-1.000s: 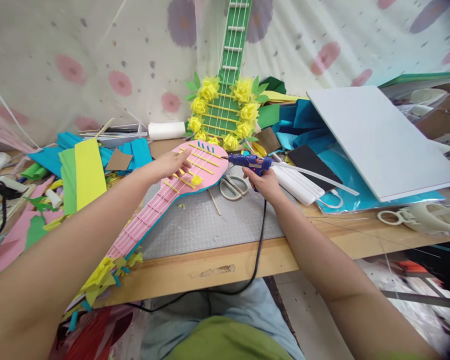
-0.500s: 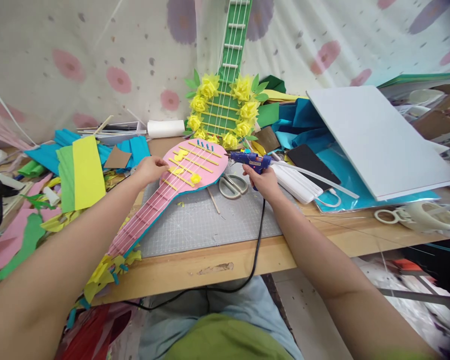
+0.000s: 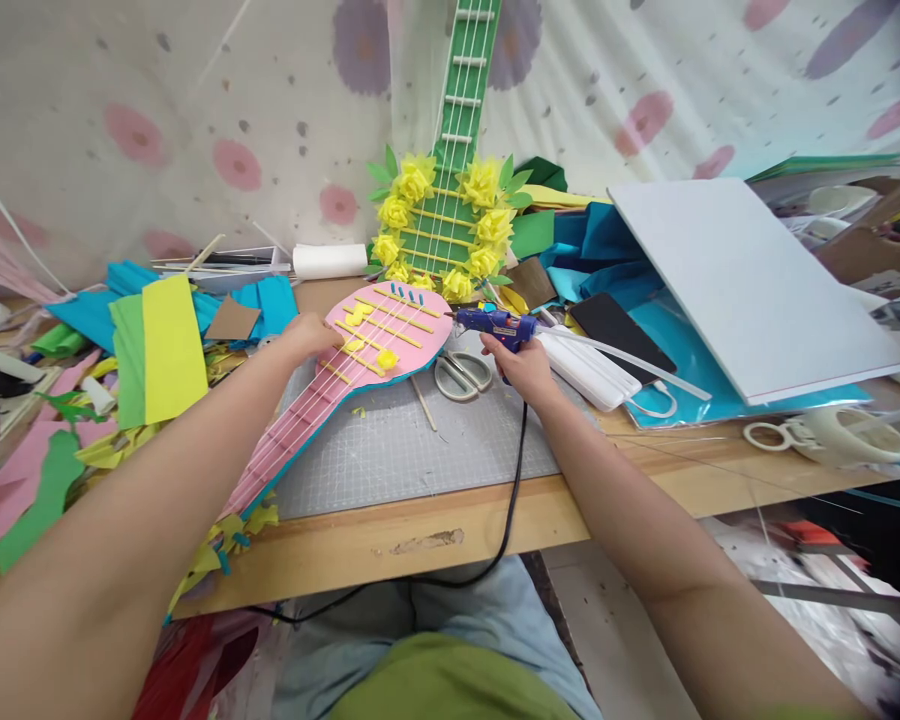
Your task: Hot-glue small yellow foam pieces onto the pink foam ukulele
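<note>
A pink toy guitar [image 3: 412,345] with a blue edge, white strings and yellow strips lies slanted on the grey cutting mat [image 3: 390,450]. Small yellow paper pieces [image 3: 386,360] sit on its body. My left hand [image 3: 311,338] is closed at the left rim of the body, fingertips pinched there and partly hidden. In my right hand [image 3: 521,362] is a blue hot glue gun [image 3: 499,325], its nozzle pointing left at the guitar's right rim. A white glue stick [image 3: 630,355] sticks out of its back. Silver scissors [image 3: 463,375] rest just below the gun.
Behind stands a green toy guitar [image 3: 439,215] ringed with yellow paper flowers. Coloured paper scraps [image 3: 172,350] crowd the left side. To the right are a white board [image 3: 750,280], a black phone-like slab [image 3: 622,335] and a tape dispenser [image 3: 847,435]. The black cord [image 3: 514,500] hangs over the table edge.
The view has shifted slightly. Both hands stay nearly where they were, the left one turned a little at the guitar's rim. The glue gun is still held near the guitar.
</note>
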Available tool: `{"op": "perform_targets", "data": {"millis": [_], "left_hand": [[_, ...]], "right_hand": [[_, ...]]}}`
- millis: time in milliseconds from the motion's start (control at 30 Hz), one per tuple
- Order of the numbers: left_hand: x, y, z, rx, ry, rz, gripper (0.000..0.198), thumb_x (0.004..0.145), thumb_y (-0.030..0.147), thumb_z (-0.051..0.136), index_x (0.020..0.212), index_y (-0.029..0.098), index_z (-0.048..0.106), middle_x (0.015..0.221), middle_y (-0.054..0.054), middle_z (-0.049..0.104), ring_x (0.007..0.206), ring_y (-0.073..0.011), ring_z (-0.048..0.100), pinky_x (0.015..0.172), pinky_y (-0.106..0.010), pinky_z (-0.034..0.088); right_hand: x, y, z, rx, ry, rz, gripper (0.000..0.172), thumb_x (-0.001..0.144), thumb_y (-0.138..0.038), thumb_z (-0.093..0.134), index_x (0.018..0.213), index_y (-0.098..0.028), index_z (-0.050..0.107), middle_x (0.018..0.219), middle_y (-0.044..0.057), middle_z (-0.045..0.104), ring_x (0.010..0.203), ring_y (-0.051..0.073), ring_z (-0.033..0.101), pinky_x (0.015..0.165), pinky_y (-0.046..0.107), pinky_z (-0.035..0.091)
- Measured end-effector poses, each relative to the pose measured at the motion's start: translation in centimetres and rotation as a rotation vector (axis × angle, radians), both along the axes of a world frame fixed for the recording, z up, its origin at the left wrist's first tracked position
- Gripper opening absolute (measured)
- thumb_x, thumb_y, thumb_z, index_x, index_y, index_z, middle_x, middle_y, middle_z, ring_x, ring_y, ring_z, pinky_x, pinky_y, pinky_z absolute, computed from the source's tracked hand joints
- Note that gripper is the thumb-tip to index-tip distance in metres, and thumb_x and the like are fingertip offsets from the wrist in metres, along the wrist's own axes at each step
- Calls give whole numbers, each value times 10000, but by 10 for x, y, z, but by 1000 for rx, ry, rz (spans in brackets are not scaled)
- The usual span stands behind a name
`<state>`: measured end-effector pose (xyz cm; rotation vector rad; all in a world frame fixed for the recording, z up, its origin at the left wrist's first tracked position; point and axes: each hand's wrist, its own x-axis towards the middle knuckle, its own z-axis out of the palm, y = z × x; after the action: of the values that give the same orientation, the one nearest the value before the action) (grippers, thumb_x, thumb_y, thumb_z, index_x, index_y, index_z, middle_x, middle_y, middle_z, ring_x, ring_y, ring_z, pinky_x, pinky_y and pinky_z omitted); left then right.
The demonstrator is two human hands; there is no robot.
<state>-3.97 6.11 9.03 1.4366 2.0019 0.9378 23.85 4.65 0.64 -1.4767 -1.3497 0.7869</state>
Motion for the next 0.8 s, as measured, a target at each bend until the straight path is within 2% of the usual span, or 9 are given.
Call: {"op": "perform_targets", "data": {"millis": [167, 267, 367, 500, 667, 800], "left_hand": [[-17, 13, -13, -3, 152, -9, 234, 542, 160, 740, 540, 180, 507, 582, -8, 549, 727, -193, 567, 686, -302, 422], [-26, 20, -20, 102, 229, -52, 143, 619, 174, 658, 584, 195, 522, 662, -18, 588, 703, -178, 567, 681, -293, 436], [-25, 19, -22, 183, 90, -88, 115, 627, 181, 634, 671, 195, 528, 691, -15, 616, 698, -169, 594, 666, -282, 466], [-9, 3, -16, 221, -171, -129, 207, 618, 159, 643, 806, 179, 559, 662, 3, 613, 660, -147, 610, 610, -256, 494], [15, -33, -7, 199, -397, -109, 130, 617, 153, 654, 713, 152, 567, 639, 13, 579, 605, -104, 584, 539, -215, 510], [30, -60, -18, 164, -580, -77, 142, 627, 183, 659, 696, 155, 538, 620, 18, 564, 572, -107, 580, 464, -204, 497]], "right_hand": [[0, -1, 2, -3, 5, -6, 457, 662, -636, 617, 667, -180, 626, 500, 15, 536, 514, 139, 503, 544, 289, 416], [-1, -1, 2, 5, 22, 6, 450, 666, -632, 619, 687, -183, 627, 488, 9, 531, 506, 139, 502, 530, 284, 416], [-1, -2, 3, 21, 27, 22, 444, 670, -631, 621, 698, -188, 627, 476, 5, 525, 500, 140, 501, 515, 279, 416], [-2, -5, 6, 31, 18, 39, 437, 669, -633, 626, 663, -196, 619, 474, 9, 517, 510, 142, 502, 506, 279, 414], [-5, -10, 10, 33, 25, 88, 470, 661, -663, 621, 691, -194, 624, 501, 15, 532, 529, 150, 515, 512, 297, 439], [-9, -13, 10, 38, 52, 164, 474, 650, -650, 639, 732, -183, 638, 520, 21, 546, 550, 160, 536, 514, 300, 450]]}}
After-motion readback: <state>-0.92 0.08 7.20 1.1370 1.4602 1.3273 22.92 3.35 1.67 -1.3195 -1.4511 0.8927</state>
